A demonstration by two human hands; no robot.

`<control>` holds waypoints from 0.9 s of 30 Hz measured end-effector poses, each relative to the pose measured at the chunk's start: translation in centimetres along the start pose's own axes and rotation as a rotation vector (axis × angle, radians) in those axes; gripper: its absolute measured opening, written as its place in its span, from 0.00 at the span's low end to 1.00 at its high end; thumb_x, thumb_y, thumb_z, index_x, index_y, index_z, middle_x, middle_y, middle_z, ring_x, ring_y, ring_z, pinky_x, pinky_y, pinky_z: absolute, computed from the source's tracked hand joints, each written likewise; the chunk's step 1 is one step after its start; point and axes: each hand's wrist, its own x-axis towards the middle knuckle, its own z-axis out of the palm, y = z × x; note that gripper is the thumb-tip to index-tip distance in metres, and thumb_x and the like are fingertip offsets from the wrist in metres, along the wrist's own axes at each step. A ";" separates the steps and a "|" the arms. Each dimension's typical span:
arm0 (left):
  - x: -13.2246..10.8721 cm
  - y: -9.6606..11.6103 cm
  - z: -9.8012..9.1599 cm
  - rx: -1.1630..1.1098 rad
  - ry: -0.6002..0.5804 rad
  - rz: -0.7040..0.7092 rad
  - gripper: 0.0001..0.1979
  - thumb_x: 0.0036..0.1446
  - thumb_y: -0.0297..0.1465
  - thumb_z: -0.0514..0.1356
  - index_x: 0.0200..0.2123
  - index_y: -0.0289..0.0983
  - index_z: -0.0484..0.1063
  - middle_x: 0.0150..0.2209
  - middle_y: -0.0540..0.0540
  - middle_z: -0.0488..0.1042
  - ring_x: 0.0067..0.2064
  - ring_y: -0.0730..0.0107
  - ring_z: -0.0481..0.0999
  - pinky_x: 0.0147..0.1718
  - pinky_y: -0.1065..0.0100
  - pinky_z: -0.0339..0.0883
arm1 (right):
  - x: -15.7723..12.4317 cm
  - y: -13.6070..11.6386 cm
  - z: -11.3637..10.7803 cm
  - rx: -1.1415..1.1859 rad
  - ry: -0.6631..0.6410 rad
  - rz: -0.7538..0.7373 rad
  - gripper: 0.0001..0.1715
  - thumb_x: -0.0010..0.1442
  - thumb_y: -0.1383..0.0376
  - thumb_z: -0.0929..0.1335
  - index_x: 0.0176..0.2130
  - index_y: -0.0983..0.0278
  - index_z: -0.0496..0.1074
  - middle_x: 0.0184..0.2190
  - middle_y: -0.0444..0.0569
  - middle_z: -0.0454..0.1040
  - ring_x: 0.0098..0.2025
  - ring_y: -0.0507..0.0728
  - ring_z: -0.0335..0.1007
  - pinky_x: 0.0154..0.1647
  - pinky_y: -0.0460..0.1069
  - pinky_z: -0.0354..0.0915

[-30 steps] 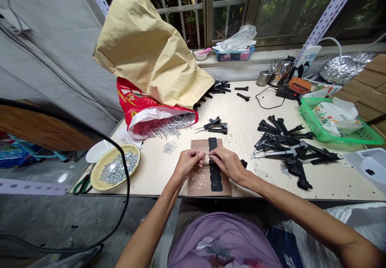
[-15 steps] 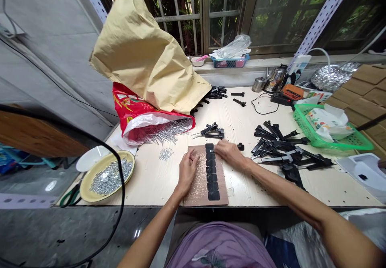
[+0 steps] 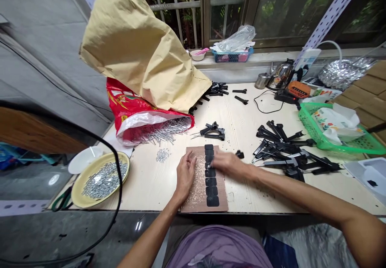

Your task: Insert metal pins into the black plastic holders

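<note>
A brown board point(image 3: 196, 197) lies at the table's front edge, its left part speckled pale. Down its right side runs a column of black rounded pieces point(image 3: 211, 190). My left hand point(image 3: 186, 173) rests on the board's left side, thumb and fingers drawn together; anything between them is too small to make out. Over the upper half of the column is my right hand point(image 3: 230, 164), blurred, its fingers bent together at a black piece with a small shiny spot. What those fingers hold is hidden. Small metal rings point(image 3: 163, 155) lie in a patch left of the board.
A yellow bowl point(image 3: 75, 193) of small metal parts stands left. Thin metal pins spill from a red bag point(image 3: 116, 99) under a tan sack point(image 3: 144, 51). Black clip-like parts point(image 3: 277, 155) are heaped right, near a green basket point(image 3: 340, 147). A black cable point(image 3: 120, 179) hangs at left.
My right hand has moved down the column from its top toward the third piece. My left hand stays at the board's left side. The camera view has shifted slightly.
</note>
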 end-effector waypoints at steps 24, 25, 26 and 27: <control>0.0 0.4 0.0 -0.040 -0.013 -0.019 0.20 0.62 0.37 0.51 0.54 0.35 0.66 0.50 0.38 0.72 0.47 0.61 0.73 0.47 0.59 0.65 | -0.6 2.1 -1.0 0.267 0.035 0.234 0.15 0.66 0.62 0.60 0.39 0.65 0.74 0.34 0.50 0.71 0.39 0.54 0.64 0.39 0.50 0.64; 0.0 0.4 0.0 -0.041 -0.017 -0.018 0.20 0.62 0.37 0.51 0.54 0.35 0.66 0.50 0.38 0.72 0.48 0.61 0.73 0.47 0.59 0.65 | -0.9 2.4 -1.3 0.264 0.027 0.258 0.15 0.66 0.62 0.60 0.40 0.65 0.74 0.34 0.50 0.71 0.38 0.54 0.64 0.39 0.49 0.64; 0.0 0.4 -0.1 -0.043 -0.021 -0.019 0.20 0.62 0.37 0.51 0.54 0.36 0.66 0.51 0.39 0.72 0.48 0.61 0.73 0.48 0.59 0.65 | -1.3 2.7 -1.8 0.255 0.019 0.282 0.16 0.66 0.61 0.60 0.40 0.65 0.74 0.34 0.50 0.71 0.39 0.54 0.64 0.38 0.49 0.63; 0.0 0.4 -0.1 -0.048 -0.024 -0.022 0.20 0.62 0.37 0.51 0.54 0.36 0.66 0.51 0.39 0.72 0.48 0.61 0.73 0.48 0.59 0.65 | -1.8 3.0 -2.5 0.240 0.007 0.304 0.16 0.66 0.61 0.60 0.40 0.65 0.74 0.35 0.50 0.71 0.39 0.54 0.65 0.38 0.48 0.63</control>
